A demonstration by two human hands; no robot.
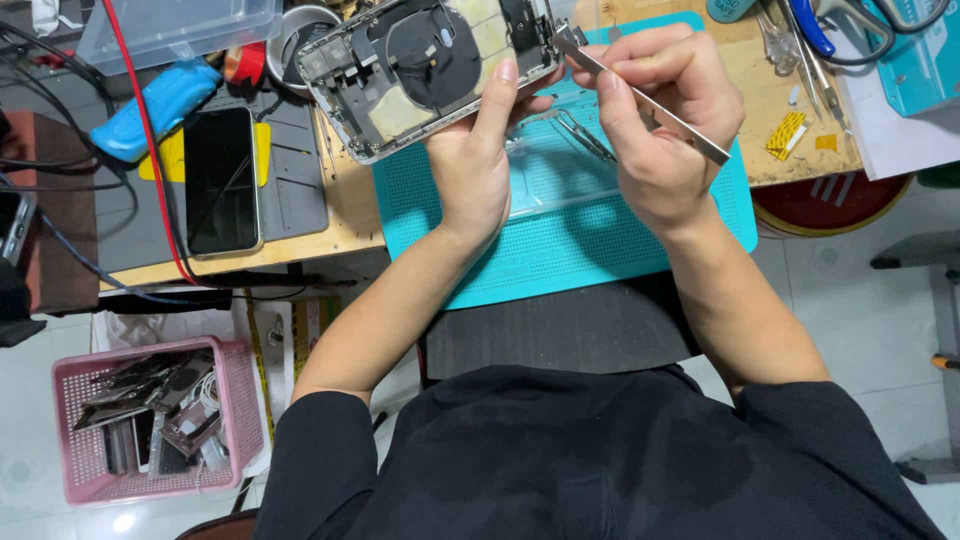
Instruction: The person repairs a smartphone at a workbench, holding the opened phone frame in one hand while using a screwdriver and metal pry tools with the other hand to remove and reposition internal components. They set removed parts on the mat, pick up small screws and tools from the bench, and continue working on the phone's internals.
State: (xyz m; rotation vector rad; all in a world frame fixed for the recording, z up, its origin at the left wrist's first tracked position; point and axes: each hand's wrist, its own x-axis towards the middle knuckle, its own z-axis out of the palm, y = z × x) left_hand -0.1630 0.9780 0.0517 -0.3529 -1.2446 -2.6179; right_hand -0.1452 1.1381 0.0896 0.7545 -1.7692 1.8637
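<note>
My left hand (478,160) holds an opened phone housing (420,65) above the teal work mat (560,250); its dark inner parts and metal frame face up. My right hand (655,115) grips a flat metal pry tool (640,95), whose tip touches the housing's right edge. Under my hands, a second metal tool (580,135) lies on a clear sheet on the mat.
A phone screen (222,180) lies on a grey mat at left, beside a blue device (160,105) and a red cable (150,150). Scissors and tweezers (810,40) lie at the upper right. A pink basket (70,440) of phone parts stands on the floor.
</note>
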